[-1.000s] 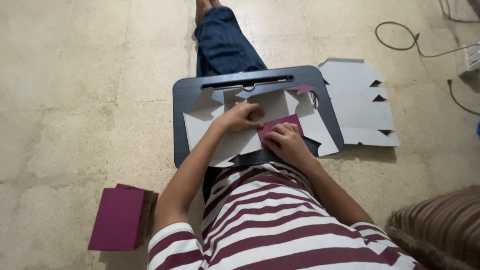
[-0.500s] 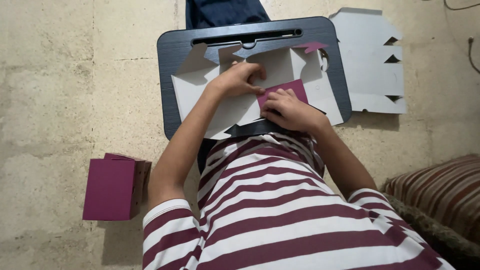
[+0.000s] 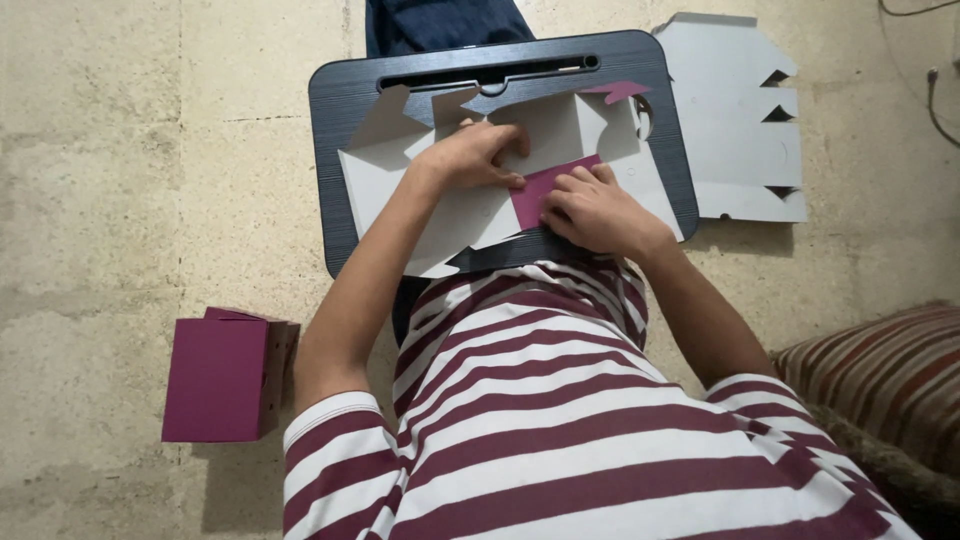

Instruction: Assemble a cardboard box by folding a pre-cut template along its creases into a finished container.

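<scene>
Flat white die-cut cardboard box blank [image 3: 560, 135], magenta on its folded-over flap. Dark grey wood-grain lap tray [image 3: 335, 150]. Second pale grey-white flat cardboard sheet [image 3: 735, 110]. Folded magenta cardboard box [image 3: 220, 378]. Maroon-and-white striped T-shirt [image 3: 560, 400]. Dark blue denim trouser leg [image 3: 440, 25]. Beige speckled stone floor [image 3: 120, 150]. Maroon-and-tan striped cushion [image 3: 890, 375].

A folded magenta box [image 3: 225, 377] stands on the stone floor [image 3: 120, 170], a flat white cardboard blank [image 3: 735, 120] lies beyond the tray, a striped cushion [image 3: 880, 380] sits at the edge
</scene>
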